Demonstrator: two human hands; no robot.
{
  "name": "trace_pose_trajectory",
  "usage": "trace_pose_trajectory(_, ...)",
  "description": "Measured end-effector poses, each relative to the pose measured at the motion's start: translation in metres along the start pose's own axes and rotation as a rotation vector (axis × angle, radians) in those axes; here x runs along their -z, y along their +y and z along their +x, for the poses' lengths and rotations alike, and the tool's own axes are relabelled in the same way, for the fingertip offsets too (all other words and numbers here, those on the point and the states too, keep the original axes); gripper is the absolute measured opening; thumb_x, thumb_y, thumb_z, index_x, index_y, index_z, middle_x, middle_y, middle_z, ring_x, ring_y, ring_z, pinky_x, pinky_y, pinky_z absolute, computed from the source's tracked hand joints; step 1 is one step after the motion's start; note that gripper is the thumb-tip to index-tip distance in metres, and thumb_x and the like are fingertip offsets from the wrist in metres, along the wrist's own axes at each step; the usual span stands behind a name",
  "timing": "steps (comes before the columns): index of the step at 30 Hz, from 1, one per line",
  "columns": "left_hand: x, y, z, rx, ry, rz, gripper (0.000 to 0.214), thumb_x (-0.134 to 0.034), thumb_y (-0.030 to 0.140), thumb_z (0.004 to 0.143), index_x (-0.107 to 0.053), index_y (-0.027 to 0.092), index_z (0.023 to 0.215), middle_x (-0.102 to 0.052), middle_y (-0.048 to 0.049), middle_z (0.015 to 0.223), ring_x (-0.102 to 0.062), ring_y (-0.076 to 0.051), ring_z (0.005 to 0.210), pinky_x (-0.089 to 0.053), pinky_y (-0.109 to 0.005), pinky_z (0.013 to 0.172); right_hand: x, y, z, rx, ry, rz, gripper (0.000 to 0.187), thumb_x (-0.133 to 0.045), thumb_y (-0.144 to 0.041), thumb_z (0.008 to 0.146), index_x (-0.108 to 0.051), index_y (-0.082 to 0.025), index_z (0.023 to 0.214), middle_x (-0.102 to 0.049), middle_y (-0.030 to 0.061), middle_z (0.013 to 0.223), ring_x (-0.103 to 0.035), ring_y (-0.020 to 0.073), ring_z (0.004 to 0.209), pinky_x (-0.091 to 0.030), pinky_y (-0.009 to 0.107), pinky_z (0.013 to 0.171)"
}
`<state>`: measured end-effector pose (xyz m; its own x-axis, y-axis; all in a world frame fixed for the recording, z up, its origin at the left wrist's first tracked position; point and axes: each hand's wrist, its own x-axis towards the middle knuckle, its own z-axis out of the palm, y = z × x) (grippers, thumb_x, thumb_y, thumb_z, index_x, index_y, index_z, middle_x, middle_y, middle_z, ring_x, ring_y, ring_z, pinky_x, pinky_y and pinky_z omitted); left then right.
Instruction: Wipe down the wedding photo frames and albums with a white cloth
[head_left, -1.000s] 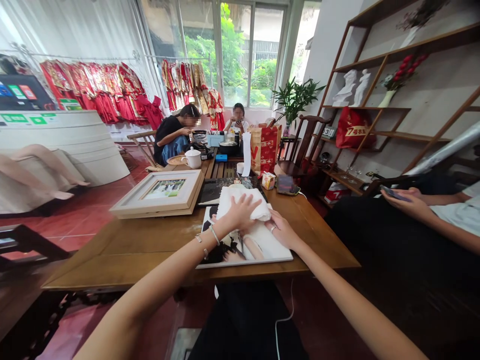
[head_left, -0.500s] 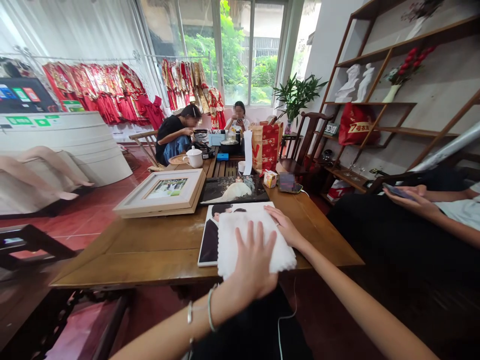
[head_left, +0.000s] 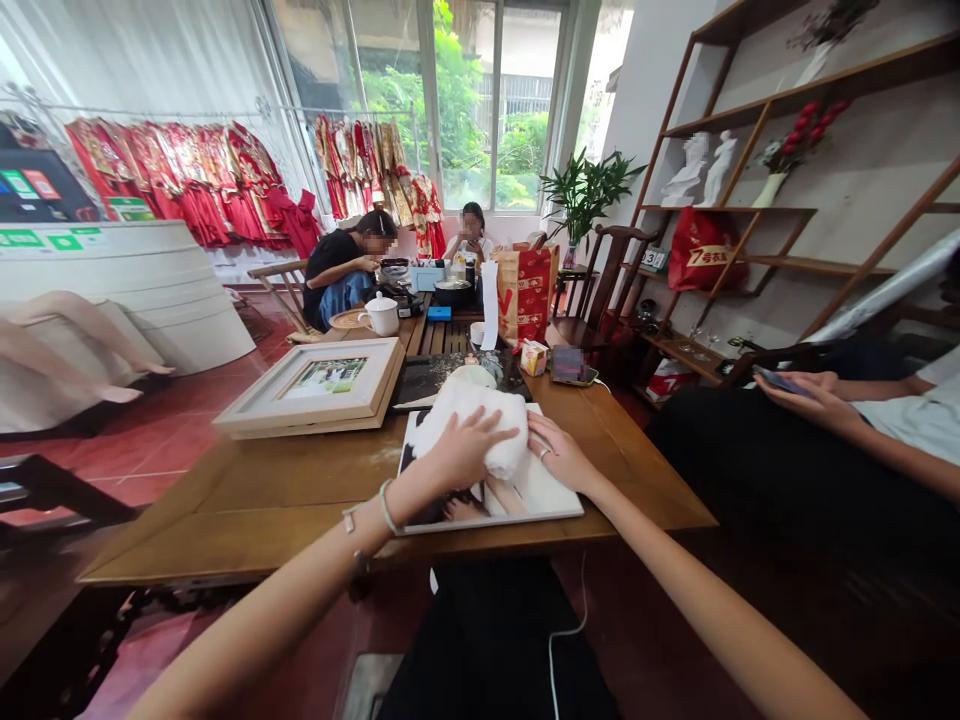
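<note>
Red floor tiles [head_left: 176,460] run beneath a bright room where, at far left, a curved white counter [head_left: 199,305] stands before a rail of red and gold embroidered costumes [head_left: 180,180]. On the near wooden table [head_left: 247,500], toward its left side, lies a pale wooden picture frame [head_left: 330,378], resting on another flat piece; a lidded white mug [head_left: 383,318] stands just behind it. Beyond the mug sits a person in a black top [head_left: 330,270], bent forward. Near the middle of the table, the left hand [head_left: 469,450] lies palm down with fingers spread on a bunched white cloth [head_left: 450,408], which rests on a photo panel [head_left: 551,497] at the front edge. A dark photo print [head_left: 420,380] lies just behind that panel. To the right of the cloth, the right hand [head_left: 566,458] rests on the panel's right side, its fingers straight and together. Further back stands a red and brown paper bag [head_left: 525,290], with a small box [head_left: 534,358] and a plugged-in phone [head_left: 572,366] nearer. At far right, beneath wooden shelves [head_left: 739,113], a seated person's hands [head_left: 829,402] hold another phone [head_left: 781,383].
</note>
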<state>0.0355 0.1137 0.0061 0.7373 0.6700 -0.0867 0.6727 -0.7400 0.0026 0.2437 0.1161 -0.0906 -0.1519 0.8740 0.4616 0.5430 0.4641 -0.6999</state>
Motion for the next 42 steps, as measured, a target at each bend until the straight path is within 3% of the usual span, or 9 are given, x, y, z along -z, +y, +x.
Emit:
trace_pose_trajectory(2, 0.0, -0.023, 0.018, -0.082, 0.029, 0.009, 0.078, -0.057, 0.005, 0.069, -0.034, 0.035, 0.138, -0.026, -0.0041, 0.15, -0.02, -0.028, 0.137, -0.026, -0.053, 0.105, 0.0, 0.0, 0.0, -0.001, 0.01, -0.006, 0.037, -0.05, -0.026, 0.082, -0.061, -0.023, 0.117, -0.053, 0.0086, 0.132, -0.045, 0.0239, 0.126, -0.032, 0.047, 0.108)
trace_pose_trajectory(6, -0.005, -0.049, 0.053, -0.12, 0.11, 0.026, 0.08, -0.043, -0.006, 0.067, -0.039, 0.037, 0.135, -0.032, 0.0006, 0.148, -0.025, -0.022, 0.136, -0.028, -0.046, 0.106, 0.0, 0.002, 0.0, 0.007, 0.007, -0.003, 0.038, -0.049, -0.027, 0.082, -0.06, -0.022, 0.119, -0.055, 0.009, 0.131, -0.045, 0.0237, 0.125, -0.031, 0.047, 0.109)
trace_pose_trajectory(13, -0.01, -0.041, 0.071, -0.137, 0.116, 0.028, 0.076, -0.043, -0.002, 0.069, -0.038, 0.035, 0.136, -0.033, 0.0014, 0.147, -0.027, -0.025, 0.135, -0.031, -0.046, 0.103, 0.002, -0.001, 0.0, -0.024, -0.011, -0.032, 0.037, -0.049, -0.023, 0.08, -0.062, -0.021, 0.115, -0.055, 0.01, 0.129, -0.046, 0.0257, 0.124, -0.032, 0.048, 0.107)
trace_pose_trajectory(17, -0.012, -0.018, 0.046, -0.012, 0.139, 0.066, 0.069, -0.046, 0.004, 0.074, -0.037, 0.03, 0.137, -0.035, -0.0057, 0.145, -0.031, -0.031, 0.131, -0.034, -0.053, 0.099, 0.001, -0.002, 0.001, -0.02, 0.001, -0.021, 0.037, -0.049, -0.022, 0.08, -0.061, -0.021, 0.115, -0.054, 0.0098, 0.13, -0.045, 0.0247, 0.125, -0.031, 0.046, 0.108)
trace_pose_trajectory(21, -0.016, 0.023, 0.007, 0.103, 0.125, 0.083, 0.074, -0.057, 0.011, 0.072, -0.032, 0.026, 0.139, -0.03, -0.0105, 0.147, -0.028, -0.037, 0.131, -0.031, -0.059, 0.099, 0.0, 0.001, 0.0, -0.005, 0.003, 0.009, 0.041, -0.048, -0.02, 0.079, -0.06, -0.023, 0.118, -0.053, 0.008, 0.132, -0.044, 0.024, 0.126, -0.03, 0.046, 0.109)
trace_pose_trajectory(26, -0.03, 0.084, -0.044, 0.13, 0.123, 0.033, 0.078, -0.06, 0.022, 0.072, -0.027, 0.025, 0.142, -0.025, -0.0128, 0.148, -0.024, -0.04, 0.132, -0.023, -0.06, 0.104, 0.001, 0.008, -0.001, 0.024, -0.016, 0.058, 0.044, -0.049, -0.018, 0.078, -0.059, -0.026, 0.12, -0.054, 0.0059, 0.131, -0.044, 0.0236, 0.126, -0.031, 0.047, 0.109)
trace_pose_trajectory(30, -0.039, 0.109, -0.063, 0.121, 0.148, -0.01, 0.086, -0.064, 0.03, 0.069, -0.023, 0.025, 0.144, -0.02, -0.0151, 0.15, -0.02, -0.043, 0.133, -0.022, -0.06, 0.104, 0.001, 0.011, -0.002, 0.028, -0.02, 0.063, 0.039, -0.052, -0.024, 0.079, -0.061, -0.025, 0.118, -0.054, 0.0076, 0.131, -0.044, 0.0245, 0.126, -0.03, 0.048, 0.109)
trace_pose_trajectory(35, -0.038, 0.09, -0.051, 0.18, 0.186, -0.049, 0.083, -0.064, 0.033, 0.066, -0.029, 0.029, 0.141, -0.026, -0.0109, 0.148, -0.021, -0.042, 0.132, -0.022, -0.06, 0.103, 0.001, 0.006, -0.001, 0.014, -0.024, 0.033, 0.039, -0.049, -0.023, 0.081, -0.06, -0.023, 0.119, -0.054, 0.0092, 0.131, -0.043, 0.0238, 0.127, -0.029, 0.048, 0.109)
trace_pose_trajectory(42, -0.029, 0.022, -0.028, 0.346, 0.226, 0.005, 0.072, -0.061, 0.029, 0.069, -0.037, 0.03, 0.138, -0.037, -0.0095, 0.141, -0.028, -0.038, 0.129, -0.024, -0.058, 0.102, 0.0, 0.0, -0.002, -0.021, -0.001, -0.005, 0.038, -0.048, -0.025, 0.082, -0.06, -0.021, 0.118, -0.054, 0.0108, 0.131, -0.044, 0.0244, 0.126, -0.029, 0.048, 0.11)
